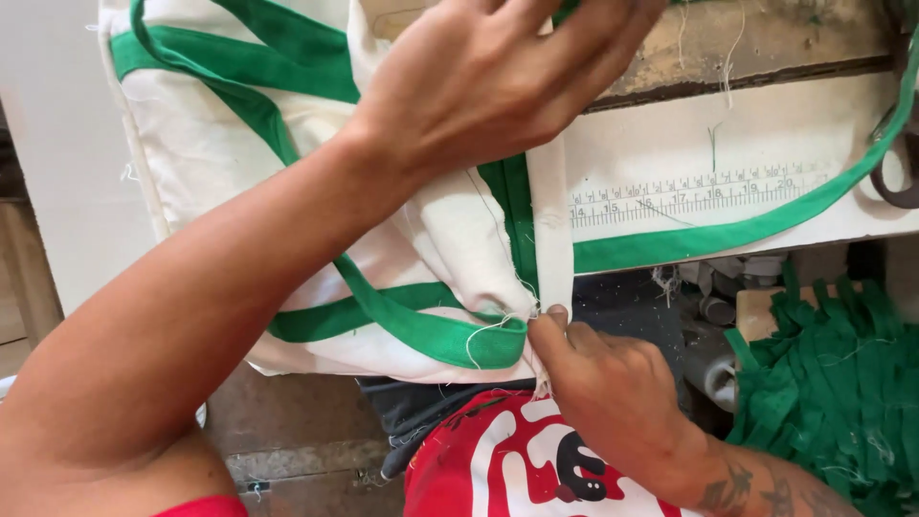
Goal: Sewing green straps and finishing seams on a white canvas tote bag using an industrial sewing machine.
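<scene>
Nearest my lens, the left forearm crosses the frame and the left hand [488,81] lies spread and flat on the cream canvas bag [211,144] at upper centre. Lower centre, my right hand [603,383] has its grip pinched on the bag's corner seam (or perhaps a loose thread). I judge the bag light, soft and floppy, best held by its green trim [421,330]. A printed ruler strip [689,196] crosses the tabletop [766,124] at right; green strips [833,383] pile at lower right.
</scene>
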